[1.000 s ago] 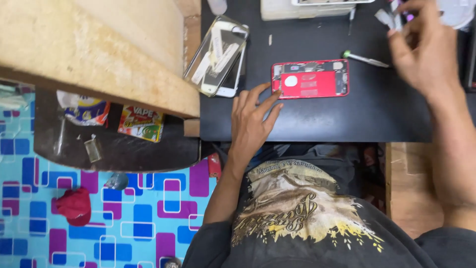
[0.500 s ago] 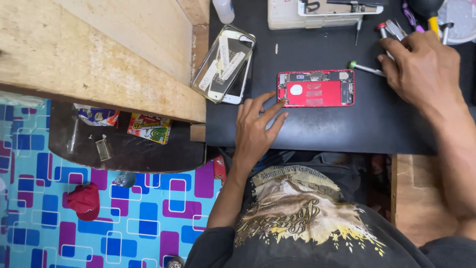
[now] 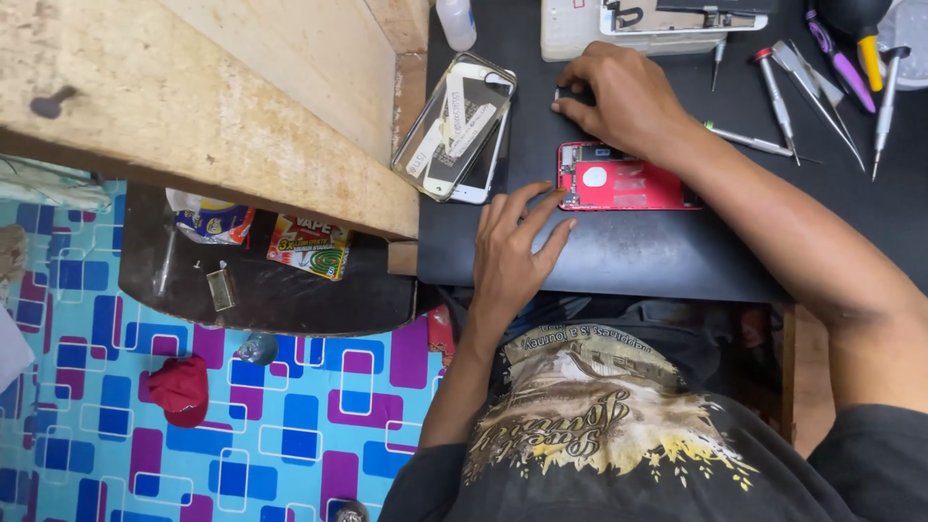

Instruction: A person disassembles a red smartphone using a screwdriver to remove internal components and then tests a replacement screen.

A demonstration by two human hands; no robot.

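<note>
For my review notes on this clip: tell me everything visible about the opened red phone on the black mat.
The red phone lies flat on the black mat, long side across the view, its opened inside facing up. The shell looks like red metal, with a white round patch and darker parts toward its upper left corner. The left hand touches its left end with fingertips; the right hand and forearm cross its upper right part, hiding that.

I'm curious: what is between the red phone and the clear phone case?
Only bare black mat separates the red phone from the clear phone case, seen in the head view.
</note>
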